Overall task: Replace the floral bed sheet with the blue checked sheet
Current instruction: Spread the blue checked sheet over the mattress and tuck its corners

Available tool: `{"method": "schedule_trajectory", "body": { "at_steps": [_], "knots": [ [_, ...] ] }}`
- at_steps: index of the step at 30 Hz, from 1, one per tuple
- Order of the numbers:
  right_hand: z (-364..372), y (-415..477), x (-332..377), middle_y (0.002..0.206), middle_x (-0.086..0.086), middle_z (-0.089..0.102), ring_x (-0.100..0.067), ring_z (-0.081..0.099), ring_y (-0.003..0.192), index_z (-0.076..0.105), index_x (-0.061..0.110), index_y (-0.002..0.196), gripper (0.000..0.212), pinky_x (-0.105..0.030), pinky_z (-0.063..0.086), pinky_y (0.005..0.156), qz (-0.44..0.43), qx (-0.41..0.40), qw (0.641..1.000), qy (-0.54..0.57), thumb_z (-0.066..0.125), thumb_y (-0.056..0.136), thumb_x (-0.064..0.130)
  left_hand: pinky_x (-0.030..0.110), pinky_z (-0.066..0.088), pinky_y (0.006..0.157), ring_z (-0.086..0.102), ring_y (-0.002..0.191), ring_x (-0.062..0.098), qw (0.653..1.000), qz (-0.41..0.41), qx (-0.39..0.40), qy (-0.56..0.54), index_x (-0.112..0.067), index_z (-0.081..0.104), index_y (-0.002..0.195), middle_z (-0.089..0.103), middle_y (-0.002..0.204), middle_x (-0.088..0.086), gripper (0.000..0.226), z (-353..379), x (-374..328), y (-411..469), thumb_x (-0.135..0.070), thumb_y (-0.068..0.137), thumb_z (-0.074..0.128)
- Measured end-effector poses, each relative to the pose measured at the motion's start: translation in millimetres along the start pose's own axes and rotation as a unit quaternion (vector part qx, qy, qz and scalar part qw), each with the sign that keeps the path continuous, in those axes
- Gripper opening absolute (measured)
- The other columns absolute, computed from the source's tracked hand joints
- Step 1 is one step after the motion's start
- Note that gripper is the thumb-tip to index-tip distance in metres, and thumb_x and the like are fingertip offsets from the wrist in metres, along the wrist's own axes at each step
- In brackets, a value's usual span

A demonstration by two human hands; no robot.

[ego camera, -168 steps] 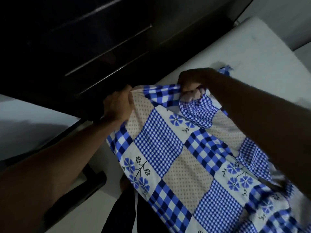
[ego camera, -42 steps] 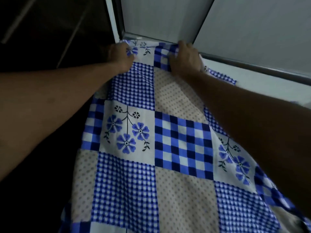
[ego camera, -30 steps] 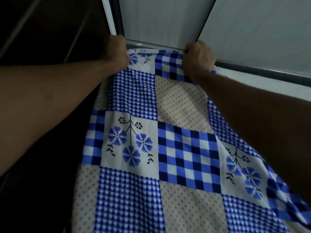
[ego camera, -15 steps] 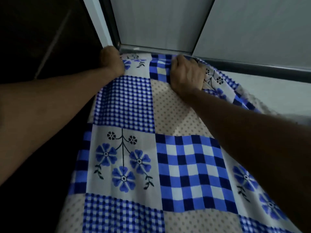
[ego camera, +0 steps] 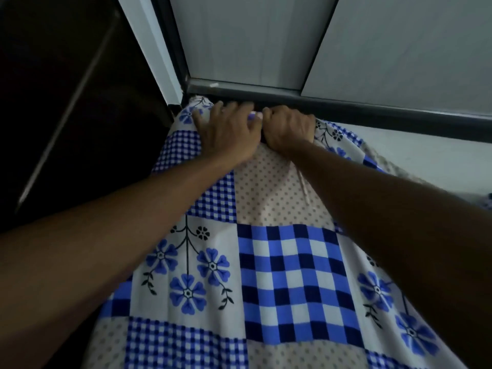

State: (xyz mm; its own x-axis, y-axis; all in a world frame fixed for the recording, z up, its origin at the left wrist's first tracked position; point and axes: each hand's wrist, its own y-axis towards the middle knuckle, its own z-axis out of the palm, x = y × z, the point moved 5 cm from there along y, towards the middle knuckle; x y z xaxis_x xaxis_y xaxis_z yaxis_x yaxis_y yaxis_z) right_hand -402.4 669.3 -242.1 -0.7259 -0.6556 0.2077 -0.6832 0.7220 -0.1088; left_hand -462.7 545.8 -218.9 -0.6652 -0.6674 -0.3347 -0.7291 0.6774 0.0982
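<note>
The left hand (ego camera: 229, 131) lies spread flat on the blue checked sheet (ego camera: 287, 283); the right hand (ego camera: 288, 129) is curled, bunching its far edge

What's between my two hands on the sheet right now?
Almost nothing: in the head view the left hand and right hand nearly touch, with only a sliver of blue checked sheet showing.

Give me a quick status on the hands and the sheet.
Left hand spread flat on the blue checked sheet at the corner. Right hand fisted on its edge by the dark frame. Bare mattress to the right.
</note>
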Motion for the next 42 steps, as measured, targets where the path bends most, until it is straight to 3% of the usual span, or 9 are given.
{"method": "schedule_trajectory", "body": {
  "at_steps": [4, 8, 13, 17, 27, 31, 35, 38, 42],
  "knots": [
    [-4.7, 10.7, -9.0, 0.122, -0.008, 0.066, -0.029, 0.061, 0.111, 0.065, 0.026, 0.115, 0.038, -0.043, 0.046, 0.093, 0.003, 0.064, 0.989, 0.130, 0.032, 0.103, 0.037, 0.063, 0.005, 0.116, 0.035, 0.141, 0.025, 0.998, -0.029, -0.025, 0.041, -0.033, 0.056, 0.133, 0.054, 0.141, -0.003, 0.052, 13.2, 3.2, -8.4, -0.055, 0.097, 0.026],
    [-37.0, -16.8, -26.0, 0.128, -0.003, 0.066, -0.019, 0.059, 0.118, 0.065, 0.017, 0.127, 0.034, -0.034, 0.045, 0.104, 0.004, -0.048, 0.945, 0.323, 0.045, 0.099, 0.016, 0.065, 0.004, 0.116, 0.038, 0.137, 0.026, 0.998, -0.029, -0.010, 0.061, -0.032, 0.057, 0.129, 0.056, 0.136, -0.003, 0.056, 17.2, 4.6, -4.6, -0.060, 0.096, 0.022],
    [-71.2, -73.1, -83.8, 0.131, -0.004, 0.059, -0.028, 0.050, 0.122, 0.061, 0.023, 0.128, 0.036, -0.042, 0.040, 0.098, 0.005, -0.176, 0.978, 0.112, 0.056, 0.092, 0.024, 0.066, 0.006, 0.115, 0.037, 0.136, 0.028, 0.997, -0.034, 0.011, 0.063, -0.033, 0.056, 0.128, 0.056, 0.137, -0.002, 0.057, 17.6, 4.8, -0.6, -0.061, 0.095, 0.019],
    [-93.6, -84.0, -156.0, 0.134, -0.008, 0.055, -0.033, 0.049, 0.125, 0.058, 0.027, 0.130, 0.043, -0.045, 0.042, 0.097, 0.151, -0.096, 0.981, 0.073, 0.058, 0.092, 0.048, 0.066, 0.006, 0.115, 0.035, 0.137, 0.029, 0.995, -0.041, 0.030, 0.083, -0.032, 0.054, 0.129, 0.054, 0.139, 0.000, 0.060, 19.0, 5.0, 0.4, -0.062, 0.095, 0.015],
    [-100.1, -121.0, -200.0, 0.075, -0.008, 0.070, -0.024, 0.065, 0.068, 0.069, 0.006, 0.095, 0.035, -0.034, 0.054, 0.071, 0.183, 0.234, 0.954, 0.045, 0.059, 0.091, 0.039, 0.074, 0.000, 0.111, 0.023, 0.144, 0.034, 0.980, -0.066, 0.125, 0.138, -0.028, 0.041, 0.141, 0.041, 0.150, 0.005, 0.054, 11.4, -8.2, 5.4, -0.053, 0.099, 0.019],
    [-105.9, -126.0, -204.7, 0.093, -0.011, 0.063, -0.028, 0.058, 0.081, 0.060, 0.008, 0.102, 0.015, -0.035, 0.045, 0.074, 0.166, 0.065, 0.984, 0.023, 0.054, 0.093, 0.020, 0.071, -0.003, 0.114, 0.006, 0.151, 0.033, 0.982, -0.077, 0.100, 0.139, -0.033, 0.017, 0.156, 0.017, 0.165, 0.003, 0.057, 5.1, -25.1, -5.1, -0.051, 0.102, 0.018],
    [-147.1, -86.9, -207.2, 0.114, -0.024, 0.064, -0.042, 0.061, 0.104, 0.051, 0.011, 0.121, 0.027, -0.042, 0.043, 0.077, 0.138, -0.175, 0.972, 0.075, 0.036, 0.099, 0.015, 0.069, 0.003, 0.115, 0.020, 0.148, 0.030, 0.999, 0.038, 0.022, 0.015, -0.036, 0.029, 0.151, 0.031, 0.159, -0.001, 0.057, -2.1, -95.6, -18.9, -0.061, 0.100, 0.021],
    [-165.1, -33.8, -215.0, 0.120, -0.020, 0.063, -0.033, 0.060, 0.109, 0.051, 0.005, 0.122, 0.030, -0.037, 0.037, 0.077, 0.125, -0.198, 0.966, 0.113, 0.035, 0.098, 0.009, 0.072, -0.007, 0.112, 0.021, 0.148, 0.029, 0.993, 0.019, 0.113, 0.031, -0.040, 0.029, 0.150, 0.034, 0.157, -0.003, 0.065, 30.7, -128.3, -13.8, -0.072, 0.095, 0.015],
    [-147.3, 12.1, -222.8, 0.138, -0.024, 0.048, -0.039, 0.041, 0.132, 0.048, 0.002, 0.129, 0.040, -0.039, 0.033, 0.106, 0.125, -0.115, 0.982, 0.080, 0.037, 0.090, 0.000, 0.076, -0.011, 0.108, 0.031, 0.141, 0.035, 0.991, -0.071, 0.100, 0.045, -0.028, 0.060, 0.130, 0.055, 0.139, 0.000, 0.064, 47.9, -125.0, 8.0, -0.066, 0.094, 0.024]
  ]
}}
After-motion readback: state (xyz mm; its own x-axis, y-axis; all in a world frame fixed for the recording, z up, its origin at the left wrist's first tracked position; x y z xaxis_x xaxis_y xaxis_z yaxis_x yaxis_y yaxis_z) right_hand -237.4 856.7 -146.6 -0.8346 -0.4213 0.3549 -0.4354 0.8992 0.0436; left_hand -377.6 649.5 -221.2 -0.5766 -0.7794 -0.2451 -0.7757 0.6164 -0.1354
